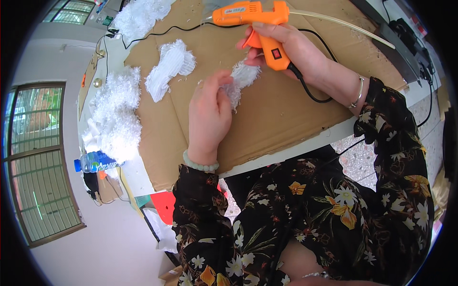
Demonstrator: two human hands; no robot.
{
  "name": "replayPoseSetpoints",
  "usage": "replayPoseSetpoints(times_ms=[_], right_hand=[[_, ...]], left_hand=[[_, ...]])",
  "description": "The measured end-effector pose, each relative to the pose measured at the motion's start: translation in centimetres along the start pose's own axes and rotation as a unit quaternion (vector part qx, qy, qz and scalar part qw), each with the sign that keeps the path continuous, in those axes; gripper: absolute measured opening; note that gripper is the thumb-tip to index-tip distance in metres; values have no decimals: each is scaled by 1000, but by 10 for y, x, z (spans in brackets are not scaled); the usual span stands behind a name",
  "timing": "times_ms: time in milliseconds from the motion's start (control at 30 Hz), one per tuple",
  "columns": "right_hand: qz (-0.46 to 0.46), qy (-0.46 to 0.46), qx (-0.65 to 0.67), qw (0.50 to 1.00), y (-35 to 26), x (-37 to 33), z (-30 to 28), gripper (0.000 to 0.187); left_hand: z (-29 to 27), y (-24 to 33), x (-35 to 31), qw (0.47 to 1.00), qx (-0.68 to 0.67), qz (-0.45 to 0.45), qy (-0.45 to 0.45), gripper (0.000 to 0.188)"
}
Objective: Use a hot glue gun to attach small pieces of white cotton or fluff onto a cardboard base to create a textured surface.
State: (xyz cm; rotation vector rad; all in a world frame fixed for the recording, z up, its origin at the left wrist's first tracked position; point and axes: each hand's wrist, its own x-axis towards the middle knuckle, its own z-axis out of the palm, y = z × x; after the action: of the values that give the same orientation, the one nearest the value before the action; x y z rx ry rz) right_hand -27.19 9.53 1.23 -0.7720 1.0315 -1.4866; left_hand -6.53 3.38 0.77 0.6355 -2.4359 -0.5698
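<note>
Orange hot-glue gun (257, 16) was held in right hand (303, 51); white fringed fabric (246, 75), judged light, limp, best taken by edge, was apparently pinched by left hand (209, 117)

Head view: the left of two head-worn fisheye cameras looked steeply down, at close range, on the wearer's hands (210, 114) and the desk (305, 143); a floral garment (310, 200) filled the lower field, a window (40, 159) bending along the left rim.

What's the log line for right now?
right hand: holding orange glue gun | left hand: at white fringed fabric | surface: cardboard
</note>
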Motion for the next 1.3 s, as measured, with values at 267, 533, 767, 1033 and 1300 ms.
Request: replayPoseSetpoints(times_ms=[267,533,767,1033,1300], right_hand=[[63,54,-54,995,-9,0,0,33],[44,58,-9,997,0,3,3,35],[33,61,19,997,-5,-2,10,36],[-34,53,60,996,4,10,3,29],[-122,72,97,985,-4,22,-32,23]], left_hand=[[0,0,15,994,42,84,50,31],[11,4,21,991,75,112,-10,34],[4,9,15,990,92,107,17,33],[-29,113,-21,941,-103,300,-115,26],[-54,176,-17,766,-464,120,-428,57]])
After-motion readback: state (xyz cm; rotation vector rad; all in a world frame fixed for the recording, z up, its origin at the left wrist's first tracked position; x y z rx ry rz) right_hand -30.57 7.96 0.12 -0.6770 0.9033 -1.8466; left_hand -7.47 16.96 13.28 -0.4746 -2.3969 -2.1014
